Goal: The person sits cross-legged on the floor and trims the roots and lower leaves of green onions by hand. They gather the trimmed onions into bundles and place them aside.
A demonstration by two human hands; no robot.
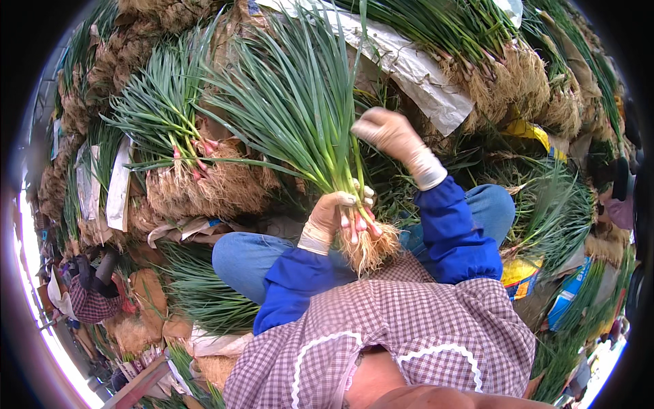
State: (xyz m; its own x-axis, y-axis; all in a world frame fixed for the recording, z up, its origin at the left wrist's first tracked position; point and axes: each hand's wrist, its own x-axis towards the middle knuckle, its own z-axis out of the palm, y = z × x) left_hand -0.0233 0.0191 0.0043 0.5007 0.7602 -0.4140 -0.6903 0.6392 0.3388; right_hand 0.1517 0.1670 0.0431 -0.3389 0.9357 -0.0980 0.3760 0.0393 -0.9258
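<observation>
My left hand, in a pale glove with dirty fingertips, grips a bunch of green garlic plants just above the pinkish bulbs. The long green leaves fan up and to the left, and the pale roots hang over my lap. To the right of the leaves is my right hand, gloved too and slightly blurred, its fingers bent close to the leaf edge. Whether it pinches a leaf cannot be told. At the left, more garlic plants lie on a thick pile of roots.
Garlic bundles with roots lie at the upper right beside a white plastic sheet. Loose leaves are heaped right of my knee, near a yellow sack. More leaves lie by my left knee. A person is at the far left.
</observation>
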